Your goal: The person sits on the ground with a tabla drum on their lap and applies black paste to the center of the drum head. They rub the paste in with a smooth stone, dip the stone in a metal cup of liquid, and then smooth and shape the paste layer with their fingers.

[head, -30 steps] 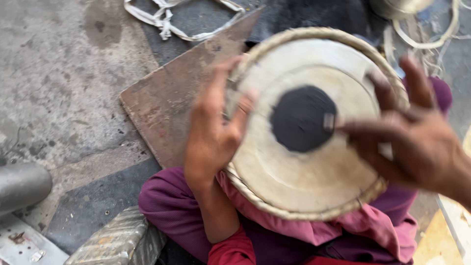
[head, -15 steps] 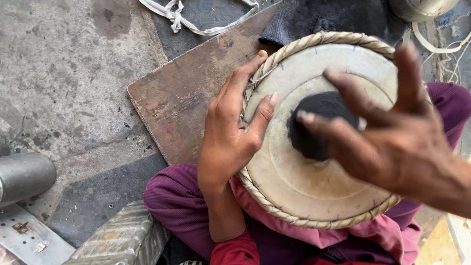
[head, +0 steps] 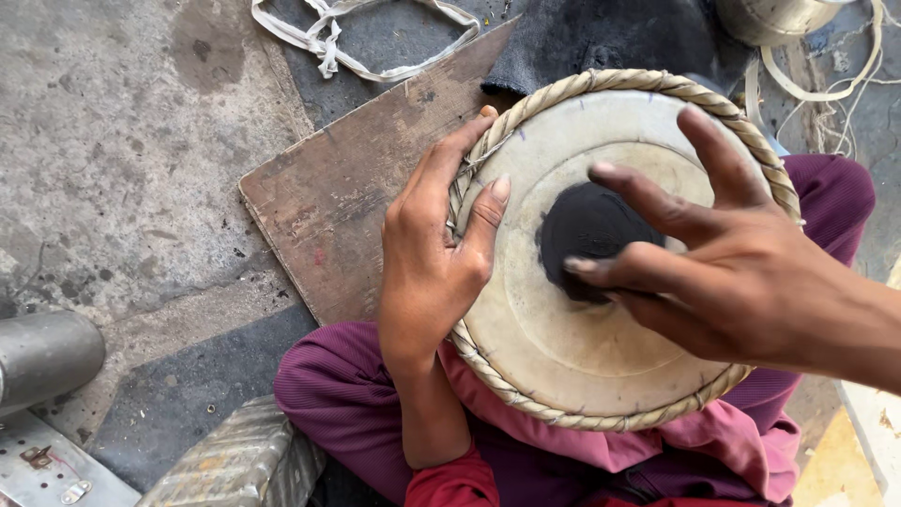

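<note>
Fingers, left hand (head: 434, 258): curled over the near-left rim of the drum, thumb (head: 488, 211) lying flat on the pale skin, the other fingers wrapped down the outside of the braid; they grip the drum.
Fingers, right hand (head: 751, 282): spread apart and bent, held over the black centre patch; index fingertip (head: 580, 267) at the patch's lower edge, holding nothing. Whether the tips press the skin I cannot tell.
Far left: grey metal cylinder (head: 42, 357) lying on the floor, with a flat metal plate (head: 52, 465) and a ribbed metal block (head: 235, 460) near it.
Floor (head: 122, 141): rough grey concrete, stained.
Upper left: white strap (head: 347, 42), knotted, lying loose on the floor.
Wooden board (head: 338, 197): brown, worn, flat on the floor, partly under the drum.
Drum (head: 582, 347): round, pale skin facing up, resting on the person's lap in purple cloth (head: 347, 385).
Braided rim (head: 563, 413): straw-coloured rope circling the skin.
Black patch (head: 587, 221): round, at the skin's centre, partly covered by the right hand.
Upper right: dark cloth (head: 601, 38), metal vessel (head: 770, 19), pale cords (head: 826, 89).
</note>
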